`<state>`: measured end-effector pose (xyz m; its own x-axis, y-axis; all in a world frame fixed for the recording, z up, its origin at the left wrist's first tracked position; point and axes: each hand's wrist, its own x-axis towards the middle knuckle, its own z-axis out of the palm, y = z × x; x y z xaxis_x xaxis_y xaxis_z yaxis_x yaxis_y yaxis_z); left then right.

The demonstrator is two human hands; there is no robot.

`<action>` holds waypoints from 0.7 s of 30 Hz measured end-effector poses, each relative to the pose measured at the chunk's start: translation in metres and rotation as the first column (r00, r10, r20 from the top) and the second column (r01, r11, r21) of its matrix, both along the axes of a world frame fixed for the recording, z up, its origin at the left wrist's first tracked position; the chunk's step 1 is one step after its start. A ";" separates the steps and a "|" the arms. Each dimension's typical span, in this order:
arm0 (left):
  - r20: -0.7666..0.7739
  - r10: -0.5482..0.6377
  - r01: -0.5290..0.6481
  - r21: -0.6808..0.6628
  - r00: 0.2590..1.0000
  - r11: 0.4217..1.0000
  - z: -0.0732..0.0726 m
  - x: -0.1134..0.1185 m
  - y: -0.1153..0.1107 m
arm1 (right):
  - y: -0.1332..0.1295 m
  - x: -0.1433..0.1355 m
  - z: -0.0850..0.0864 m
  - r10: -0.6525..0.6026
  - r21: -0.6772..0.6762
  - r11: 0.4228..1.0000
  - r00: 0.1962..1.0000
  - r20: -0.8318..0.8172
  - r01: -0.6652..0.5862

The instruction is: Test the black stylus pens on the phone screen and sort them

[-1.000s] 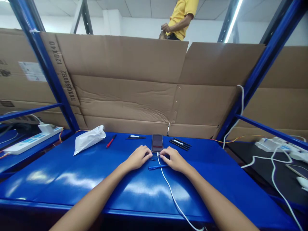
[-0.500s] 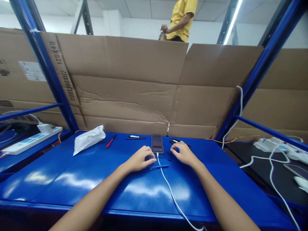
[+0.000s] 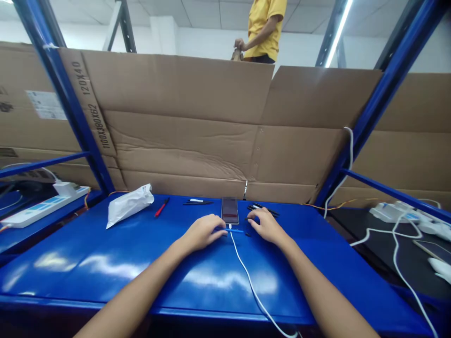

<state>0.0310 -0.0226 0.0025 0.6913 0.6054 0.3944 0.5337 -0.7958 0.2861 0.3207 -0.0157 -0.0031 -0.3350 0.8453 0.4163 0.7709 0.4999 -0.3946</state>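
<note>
Blue slim plastic pen [image 3: 237, 230] | left: my left hand [image 3: 201, 233] pinches its left part | centre: it crosses above the white cable [image 3: 244, 263], near the dark phone [image 3: 230, 212]; likely light, stiff, slick, best held mid-barrel | right: my right hand [image 3: 267, 226], fingers curled near a small black piece [image 3: 247, 234], can't tell if gripping
</note>
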 end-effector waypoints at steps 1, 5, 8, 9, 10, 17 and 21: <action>0.040 0.034 -0.033 -0.013 0.999 0.999 0.000 -0.002 0.002 | -0.002 0.000 0.004 0.036 -0.012 0.999 0.999 -0.037 -0.037; 0.091 0.104 -0.100 -0.050 0.990 0.994 -0.003 -0.009 0.009 | -0.013 -0.008 0.016 0.173 -0.070 0.981 0.977 -0.123 -0.183; 0.111 0.112 -0.104 -0.078 0.987 0.992 -0.006 -0.009 0.010 | -0.019 -0.016 0.017 0.215 -0.068 0.972 0.967 -0.135 -0.225; 0.118 0.110 -0.100 -0.085 0.987 0.991 -0.006 -0.009 0.010 | -0.020 -0.017 0.017 0.218 -0.070 0.971 0.966 -0.140 -0.230; 0.123 0.106 -0.096 -0.091 0.987 0.991 -0.006 -0.009 0.010 | -0.021 -0.019 0.018 0.219 -0.071 0.970 0.965 -0.147 -0.231; 0.125 0.109 -0.096 -0.109 0.986 0.989 -0.004 -0.010 0.011 | -0.017 -0.015 0.018 0.187 -0.059 0.979 0.971 -0.152 -0.198; 0.135 0.114 -0.100 -0.104 0.984 0.990 -0.004 -0.011 0.011 | -0.017 -0.016 0.017 0.177 -0.041 0.982 0.972 -0.156 -0.185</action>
